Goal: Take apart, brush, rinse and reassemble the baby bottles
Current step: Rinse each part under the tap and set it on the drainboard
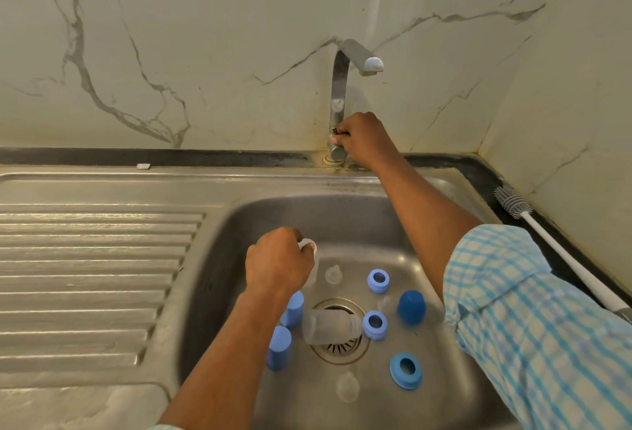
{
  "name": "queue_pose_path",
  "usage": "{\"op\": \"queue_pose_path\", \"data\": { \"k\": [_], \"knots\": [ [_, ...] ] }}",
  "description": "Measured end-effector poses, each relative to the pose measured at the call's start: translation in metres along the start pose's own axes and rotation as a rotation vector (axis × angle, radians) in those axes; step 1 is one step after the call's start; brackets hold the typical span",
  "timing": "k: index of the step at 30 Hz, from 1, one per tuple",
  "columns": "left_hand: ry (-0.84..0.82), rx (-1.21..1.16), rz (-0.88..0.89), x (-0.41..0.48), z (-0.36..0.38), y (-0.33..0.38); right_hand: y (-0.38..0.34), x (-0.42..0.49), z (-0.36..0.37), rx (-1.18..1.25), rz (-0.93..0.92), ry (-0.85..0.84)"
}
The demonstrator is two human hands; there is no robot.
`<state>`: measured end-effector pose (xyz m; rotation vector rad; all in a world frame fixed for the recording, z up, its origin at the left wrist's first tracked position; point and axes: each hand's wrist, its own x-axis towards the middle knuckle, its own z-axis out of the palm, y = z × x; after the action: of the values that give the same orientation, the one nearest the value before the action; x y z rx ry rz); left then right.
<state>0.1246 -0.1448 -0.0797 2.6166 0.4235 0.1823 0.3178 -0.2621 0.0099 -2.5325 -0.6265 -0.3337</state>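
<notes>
Taking the drain (338, 349) as clock centre: L hand (278, 263) sits at approx 11 o'clock over the sink (273, 210), fingers curled round a clear btl (307, 245), mouth turned up and toward the tap (340, 87), probably so water can fall straight in. R hand (362, 138) is at 12 o'clock, beyond the basin, fingers closed on the tap's lever at the base. No stream shows at the spout, so I'd guess this is the start of a rinse, tho can't tell which way the lever is being turned. All other parts lie loose in the basin, taken apart, likely kept there so they stay under the water and don't roll off. A second clear bottle (330, 327) lies on its side across the drain. Three blue rings: 1 o'clock (378, 280), 3 o'clock (375, 324) just beside the drain, approx 4 o'clock (406, 370). Dark blue cap (411, 306) at 2 o'clock. Two light blue caps at 9 (293, 310) and 8 o'clock (278, 347), partly under the L forearm. Clear nipples at 12 (333, 274) and 6 o'clock (347, 387), hard to make out vs. the steel. Btl brush (513, 205) lies on the ledge at 2 o'clock, outside the basin against the wall, untouched, w/in reach of R hand. Reassembly not yet begun; nothing is screwed together.
</notes>
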Motion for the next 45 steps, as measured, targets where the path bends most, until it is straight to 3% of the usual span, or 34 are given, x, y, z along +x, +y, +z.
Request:
{"op": "queue_pose_path", "data": {
  "k": [9,15,21,27,32,37,42,45],
  "knots": [
    [-0.002,0.036,-0.007,0.003,0.003,-0.004,0.008,-0.004,0.001,0.160,0.026,-0.010],
    [-0.015,0.049,-0.032,0.006,-0.003,-0.008,0.060,-0.065,-0.005,0.161,0.246,-0.005],
    [-0.022,0.051,-0.030,0.002,-0.006,-0.006,0.074,-0.129,-0.001,0.097,0.353,-0.218],
    [0.004,0.088,-0.062,0.002,-0.007,-0.008,0.019,-0.152,0.052,-0.095,0.174,-0.530],
    [0.016,0.110,-0.087,0.005,-0.004,-0.010,-0.033,-0.148,0.097,-0.287,-0.057,-0.442],
    [0.018,0.070,-0.079,0.005,0.002,-0.009,-0.039,-0.138,0.105,-0.259,0.023,-0.375],
    [-0.020,0.042,-0.042,0.004,0.005,-0.005,-0.025,-0.141,0.102,-0.236,0.082,-0.476],
    [-0.025,0.034,-0.062,0.006,0.003,-0.006,-0.020,-0.146,0.093,-0.176,0.125,-0.441]
  ]
}}
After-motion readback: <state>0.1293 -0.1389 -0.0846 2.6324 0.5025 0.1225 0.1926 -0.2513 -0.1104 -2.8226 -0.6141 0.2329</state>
